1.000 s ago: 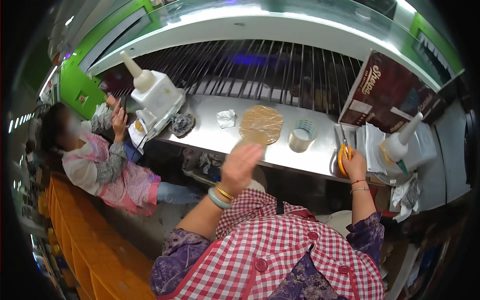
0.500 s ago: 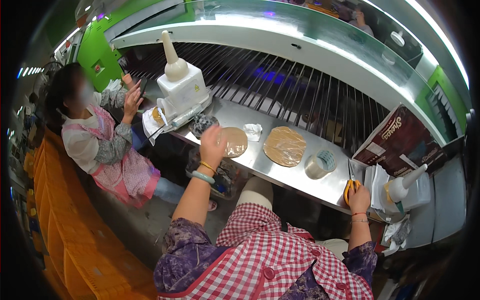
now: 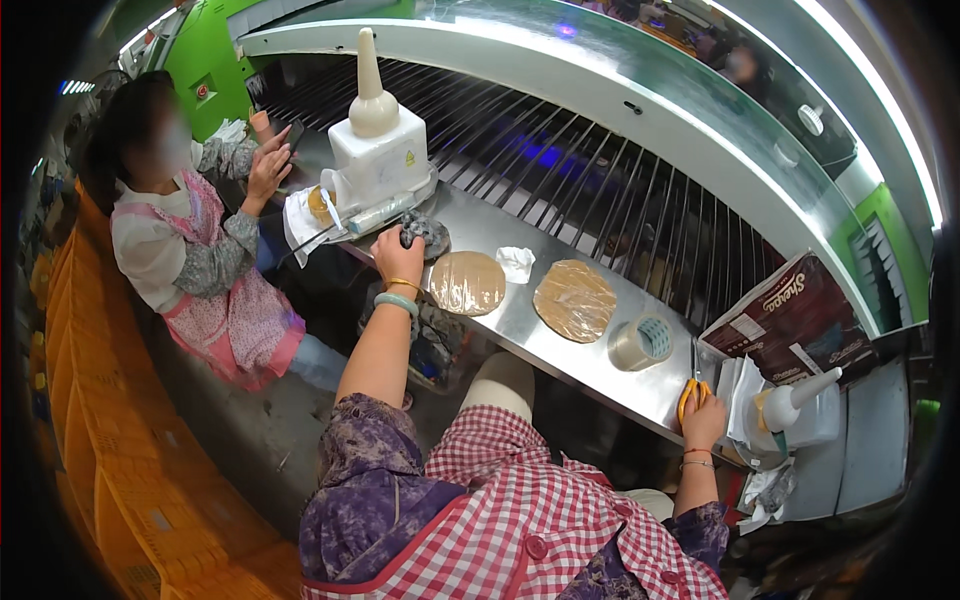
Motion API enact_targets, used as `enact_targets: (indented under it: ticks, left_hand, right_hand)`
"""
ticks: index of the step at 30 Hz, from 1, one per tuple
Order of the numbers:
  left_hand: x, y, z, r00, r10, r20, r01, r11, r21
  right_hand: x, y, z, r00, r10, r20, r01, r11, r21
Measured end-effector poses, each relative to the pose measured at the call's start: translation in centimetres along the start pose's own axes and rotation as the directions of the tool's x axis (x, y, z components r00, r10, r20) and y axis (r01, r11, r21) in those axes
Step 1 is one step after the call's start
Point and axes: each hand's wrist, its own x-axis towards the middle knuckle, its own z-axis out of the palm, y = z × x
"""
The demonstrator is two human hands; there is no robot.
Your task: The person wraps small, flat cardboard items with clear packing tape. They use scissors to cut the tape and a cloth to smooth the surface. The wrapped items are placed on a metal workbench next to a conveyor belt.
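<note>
1. The left hand (image 3: 397,256) reaches out along the steel counter (image 3: 520,330), fingers curled over a dark, lumpy object (image 3: 424,232) at the counter's left end — how firmly it is gripped cannot be told.
2. The right hand (image 3: 703,420) is closed around the orange handles of a pair of scissors (image 3: 692,385); their long axis runs away from the person, blades pointing toward the grille.
3. Two round tan discs (image 3: 468,283) (image 3: 574,300) lie flat between the hands, a tape roll (image 3: 641,343) just beside the right one.

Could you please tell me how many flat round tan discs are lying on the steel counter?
2. One tan disc lies just right of the left hand; the other disc lies further right, beside the tape roll. None seems hidden.
</note>
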Motion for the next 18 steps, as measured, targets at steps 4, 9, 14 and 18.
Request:
enact_targets:
  ticks: [4,9,14,18]
  left_hand:
    - [-1.5,-1.2,-1.6,0.979,-0.146,-0.139,0.108,0.962,-0.251]
    - [-4.6,0.8,-6.4,0.901,-0.430,0.058,0.303,0.528,-0.793]
    - [-5.6,3.6,-6.9,0.957,-0.186,0.223,0.289,0.541,-0.790]
    - [-5.6,9.3,-8.0,0.911,-0.111,0.397,0.403,0.439,-0.803]
  right_hand:
    - [-0.1,0.1,0.4,1.000,0.002,-0.021,-0.002,1.000,0.005]
    - [-0.2,0.9,0.9,0.998,0.016,-0.059,-0.010,0.996,0.089]
    - [-0.6,0.5,0.2,0.992,-0.026,-0.126,0.041,0.992,0.118]
    - [-1.2,-3.2,-5.1,0.972,-0.025,-0.233,0.123,0.899,0.419]
